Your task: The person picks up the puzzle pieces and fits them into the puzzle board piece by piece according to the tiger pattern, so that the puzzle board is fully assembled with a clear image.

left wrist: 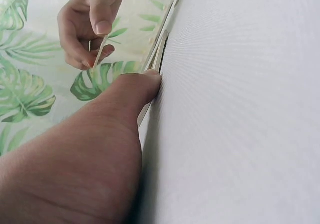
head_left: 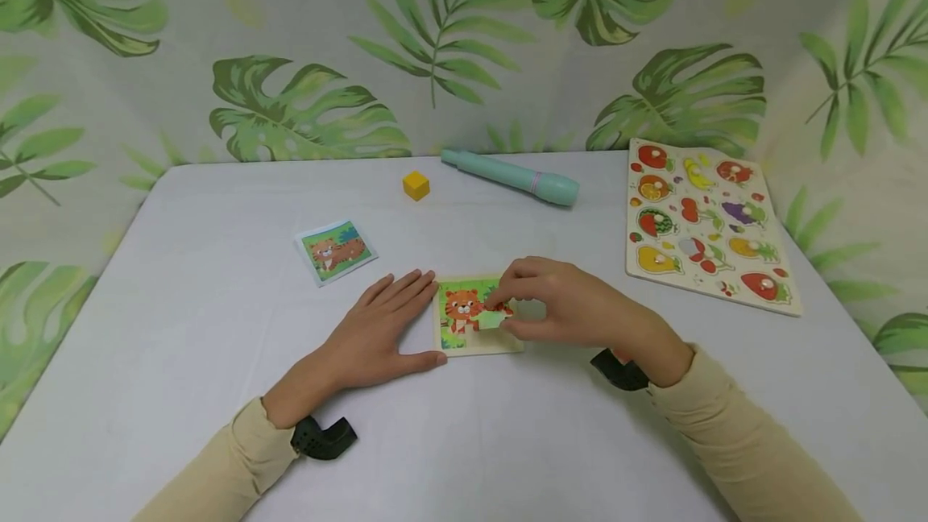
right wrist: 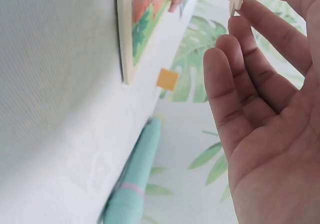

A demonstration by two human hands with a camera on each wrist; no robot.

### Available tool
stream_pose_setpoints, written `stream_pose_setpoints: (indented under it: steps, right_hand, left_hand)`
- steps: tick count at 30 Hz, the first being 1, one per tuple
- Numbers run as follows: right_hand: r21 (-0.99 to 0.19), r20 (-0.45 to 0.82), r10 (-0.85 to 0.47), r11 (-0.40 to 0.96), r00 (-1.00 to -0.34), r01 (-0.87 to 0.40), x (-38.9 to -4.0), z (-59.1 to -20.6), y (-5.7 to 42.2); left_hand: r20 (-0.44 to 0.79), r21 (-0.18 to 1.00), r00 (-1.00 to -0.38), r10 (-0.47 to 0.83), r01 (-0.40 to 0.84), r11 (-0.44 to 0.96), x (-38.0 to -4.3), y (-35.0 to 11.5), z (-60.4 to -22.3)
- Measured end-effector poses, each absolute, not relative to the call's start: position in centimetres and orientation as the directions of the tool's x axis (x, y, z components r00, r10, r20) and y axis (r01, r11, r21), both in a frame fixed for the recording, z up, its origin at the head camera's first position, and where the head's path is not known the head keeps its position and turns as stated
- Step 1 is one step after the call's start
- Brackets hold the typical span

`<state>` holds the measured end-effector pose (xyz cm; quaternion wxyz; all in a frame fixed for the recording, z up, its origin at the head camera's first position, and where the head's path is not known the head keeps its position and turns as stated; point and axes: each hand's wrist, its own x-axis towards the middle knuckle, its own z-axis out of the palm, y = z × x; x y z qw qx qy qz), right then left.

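A small wooden picture puzzle (head_left: 464, 350) with an orange tiger on green lies flat in the middle of the table. My left hand (head_left: 373, 337) rests beside it on the left, palm down with straight fingers, its thumb and fingertips at the board's left side. Over the right part of the puzzle, my right hand (head_left: 569, 300) pinches a puzzle piece (head_left: 494, 319) between thumb and fingers. In the left wrist view, this thin piece (left wrist: 100, 52) shows edge-on, raised above the board. The right wrist view shows the other fingers of that hand loosely bent.
A tiger picture card (head_left: 337, 251) lies to the upper left. Farther back are a yellow cube (head_left: 416, 185) and a teal stick with a rounded, thicker end (head_left: 511, 176). A wooden fruit peg board (head_left: 714, 228) lies at the right. A leaf-patterned cloth (head_left: 464, 47) hangs behind the table.
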<state>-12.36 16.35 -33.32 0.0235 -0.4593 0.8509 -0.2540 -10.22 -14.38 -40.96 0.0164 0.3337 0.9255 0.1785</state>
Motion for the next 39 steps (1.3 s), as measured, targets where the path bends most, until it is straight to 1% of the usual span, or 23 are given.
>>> stream_pose_setpoints:
  steps: [6,10,14,19,26,34,39]
  right_hand:
    - [-0.461,0.132,-0.792,0.484,-0.597,-0.744,-12.2,-34.0,15.8]
    - [-0.454,0.105,-0.794,0.498,-0.599,-0.739,-12.1,-34.3,15.3]
    - [-0.446,0.095,-0.796,0.503,-0.598,-0.740,-12.0,-34.5,15.0]
    - [-0.445,0.077,-0.799,0.508,-0.597,-0.737,-11.9,-34.9,14.7]
    - [-0.425,0.081,-0.806,0.504,-0.587,-0.751,-11.7,-35.5,14.5]
    - [-0.408,0.087,-0.812,0.499,-0.577,-0.764,-11.6,-35.6,14.3]
    - [-0.412,0.056,-0.807,0.518,-0.588,-0.750,-11.6,-35.6,14.2]
  left_hand:
    - [0.108,0.339,-0.774,0.624,0.619,0.709,-10.1,-14.4,-40.8]
    - [0.094,0.342,-0.779,0.620,0.610,0.715,-10.0,-14.5,-40.8]
    - [0.078,0.351,-0.783,0.617,0.601,0.718,-10.1,-14.5,-40.8]
    - [0.105,0.353,-0.775,0.623,0.615,0.705,-10.0,-14.6,-40.9]
    - [0.093,0.350,-0.775,0.625,0.613,0.708,-10.1,-14.5,-41.1]
    - [0.120,0.334,-0.763,0.635,0.633,0.698,-10.2,-14.5,-40.9]
    - [0.122,0.330,-0.764,0.634,0.634,0.700,-10.2,-14.5,-40.8]
